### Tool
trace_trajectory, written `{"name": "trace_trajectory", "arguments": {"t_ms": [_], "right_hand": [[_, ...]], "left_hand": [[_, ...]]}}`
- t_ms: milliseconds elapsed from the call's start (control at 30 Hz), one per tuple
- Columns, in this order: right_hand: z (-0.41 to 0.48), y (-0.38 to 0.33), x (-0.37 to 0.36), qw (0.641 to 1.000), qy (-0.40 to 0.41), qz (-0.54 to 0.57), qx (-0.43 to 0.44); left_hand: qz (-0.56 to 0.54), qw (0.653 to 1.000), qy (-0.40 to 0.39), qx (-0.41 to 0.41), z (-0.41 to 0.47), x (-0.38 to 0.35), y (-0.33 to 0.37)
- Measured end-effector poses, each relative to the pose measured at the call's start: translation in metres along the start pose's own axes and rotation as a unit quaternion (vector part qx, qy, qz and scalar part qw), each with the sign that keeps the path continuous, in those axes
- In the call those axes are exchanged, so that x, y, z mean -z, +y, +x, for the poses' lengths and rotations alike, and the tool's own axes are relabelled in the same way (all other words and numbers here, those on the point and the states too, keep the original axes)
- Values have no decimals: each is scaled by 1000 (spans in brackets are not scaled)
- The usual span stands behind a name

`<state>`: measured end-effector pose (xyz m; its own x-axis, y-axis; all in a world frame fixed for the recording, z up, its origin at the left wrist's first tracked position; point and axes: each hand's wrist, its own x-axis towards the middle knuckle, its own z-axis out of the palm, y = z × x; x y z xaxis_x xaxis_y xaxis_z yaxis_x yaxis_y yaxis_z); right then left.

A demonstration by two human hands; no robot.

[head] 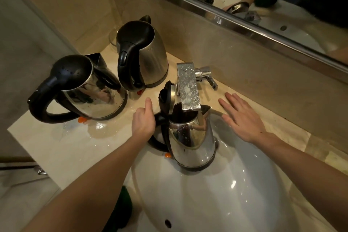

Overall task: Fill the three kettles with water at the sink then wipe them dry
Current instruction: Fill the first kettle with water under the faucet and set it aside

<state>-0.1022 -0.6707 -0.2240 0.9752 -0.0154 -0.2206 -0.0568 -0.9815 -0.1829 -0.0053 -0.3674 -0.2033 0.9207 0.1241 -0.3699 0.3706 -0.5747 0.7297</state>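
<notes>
Kettle (192, 137) under the tap (188, 86), down in the sink (226, 194), lid flipped up; left hand (144, 120) has its fingers clamped round the black handle. Right hand (243, 118) lies flat just right of the tap, fingers straight and apart. Danger now: that glossy curved porcelain is slick, so a filling kettle could skid, tip or overflow. Left of the tap, a mirror-bright kettle (90, 96) and a brushed-steel kettle (148, 58) wait, lids shut, on the wet stone bench (66, 147).

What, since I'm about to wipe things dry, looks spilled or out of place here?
A puddle lies on the counter in front of the front-left kettle, and droplets cover the faucet. The left hand grips the open-lidded kettle beneath it; nothing looks damaged.
</notes>
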Motion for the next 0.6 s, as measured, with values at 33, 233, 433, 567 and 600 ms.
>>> {"name": "trace_trajectory", "arguments": {"t_ms": [33, 233, 433, 567, 600], "right_hand": [[-1, 0, -1, 1000, 4, -12, 3], [0, -1, -2, 999, 8, -34, 7], [1, 2, -4, 999, 4, -43, 6], [0, 4, -3, 997, -11, -71, 17], [0, 3, -2, 997, -9, -75, 16]], "left_hand": [[-3, 1000, 3, 8, 0, -2, -1], [-7, 1000, 13, 14, 0, -4, -2], [-14, 1000, -20, 14, -2, -2, 1], [-20, 999, -29, 30, -3, 0, 4], [-20, 999, -28, 27, -2, 0, 3]]}}
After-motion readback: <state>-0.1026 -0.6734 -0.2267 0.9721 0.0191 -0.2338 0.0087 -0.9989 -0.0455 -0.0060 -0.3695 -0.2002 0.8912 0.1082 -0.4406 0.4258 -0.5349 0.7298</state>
